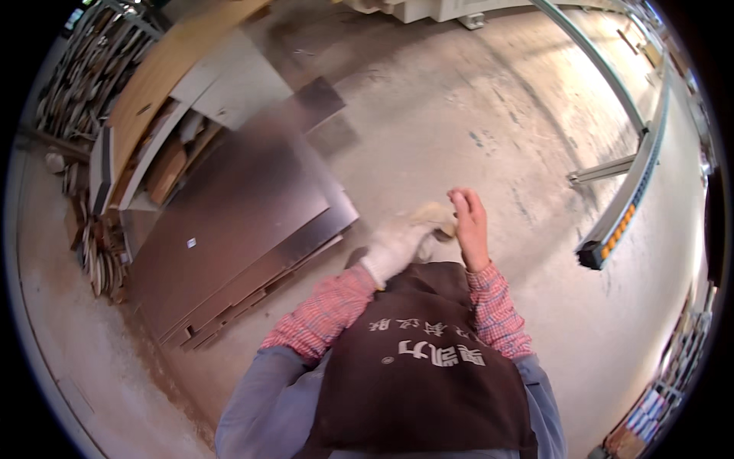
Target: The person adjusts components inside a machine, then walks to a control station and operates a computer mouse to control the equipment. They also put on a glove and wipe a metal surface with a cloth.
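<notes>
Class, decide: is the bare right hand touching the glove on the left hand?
Touching. The head view shows the right hand fingers pressed on the glove at the left hand's fingertips.

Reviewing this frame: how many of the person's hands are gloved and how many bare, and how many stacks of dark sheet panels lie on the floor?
Gloved hands: 1, the left hand in a white work glove
Bare hands: 1, the right hand, touching the glove's fingers
Stacks of dark sheet panels on the floor: 1
Total: 3
</notes>
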Tool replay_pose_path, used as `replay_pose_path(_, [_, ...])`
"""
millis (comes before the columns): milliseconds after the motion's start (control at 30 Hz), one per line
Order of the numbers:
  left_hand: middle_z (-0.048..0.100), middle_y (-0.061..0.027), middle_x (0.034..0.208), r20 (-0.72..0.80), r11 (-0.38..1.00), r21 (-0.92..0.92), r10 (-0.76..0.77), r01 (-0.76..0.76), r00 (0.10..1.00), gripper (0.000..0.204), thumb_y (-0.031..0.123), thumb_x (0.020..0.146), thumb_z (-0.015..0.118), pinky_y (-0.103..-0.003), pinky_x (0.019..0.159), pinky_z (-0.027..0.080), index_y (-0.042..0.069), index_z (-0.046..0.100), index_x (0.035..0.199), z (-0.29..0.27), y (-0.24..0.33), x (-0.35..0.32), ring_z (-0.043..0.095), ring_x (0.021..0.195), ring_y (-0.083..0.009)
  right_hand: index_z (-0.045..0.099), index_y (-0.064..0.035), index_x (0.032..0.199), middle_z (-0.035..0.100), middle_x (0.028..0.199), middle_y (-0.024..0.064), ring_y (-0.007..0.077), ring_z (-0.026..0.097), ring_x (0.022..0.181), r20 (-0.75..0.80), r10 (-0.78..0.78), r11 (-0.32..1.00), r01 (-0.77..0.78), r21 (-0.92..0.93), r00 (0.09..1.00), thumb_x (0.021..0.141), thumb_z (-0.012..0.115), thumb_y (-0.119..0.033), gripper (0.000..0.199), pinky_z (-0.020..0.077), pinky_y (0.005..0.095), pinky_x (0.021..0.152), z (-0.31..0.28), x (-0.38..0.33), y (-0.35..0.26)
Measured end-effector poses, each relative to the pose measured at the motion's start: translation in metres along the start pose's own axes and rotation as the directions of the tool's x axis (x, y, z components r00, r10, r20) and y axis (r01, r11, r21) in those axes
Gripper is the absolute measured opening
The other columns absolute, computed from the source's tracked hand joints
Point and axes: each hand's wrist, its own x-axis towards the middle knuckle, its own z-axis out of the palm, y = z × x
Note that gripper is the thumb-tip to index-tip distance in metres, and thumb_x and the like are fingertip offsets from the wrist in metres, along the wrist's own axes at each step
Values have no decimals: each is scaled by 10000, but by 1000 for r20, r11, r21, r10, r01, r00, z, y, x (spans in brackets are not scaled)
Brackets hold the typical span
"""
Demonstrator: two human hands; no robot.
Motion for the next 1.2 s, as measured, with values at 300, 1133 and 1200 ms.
replay_pose_path(300, [672,-202,1014,-217,960,81,-246,268,945,334,294,955,622,-414,845,509,26,664,1150,-17,10,121,660,981,-374,620,11,1044,633,836,10,79,567,774,445,90,995,-59,-84,891,949,687,-151,199,489,254,709,-22,121,-27])
replay_pose_path(1133, [677,-117,963,-86,700,-670,-404,248,911,296,166,1039,478,-393,859,543,-37,687,1088,-181,-119,308,674,954,-256,541,-68,1310,663,1036,42,140,644,884,540,500,823,-566,-52,677,1065,513,-338,366,518,288,719,83,437,-28])
replay_pose_path(1200, [664,-148,1028,-152,528,-836,-478,146,865,317,178,1046,463,-458,935,534,-54,642,1169,-173,-135,309,663,1030,-308,526,-59,1347,667,1163,54,126,631,1007,632,331,942,-285,-177,701,1060,528,-327,393,520,280,780,94,444,-39])
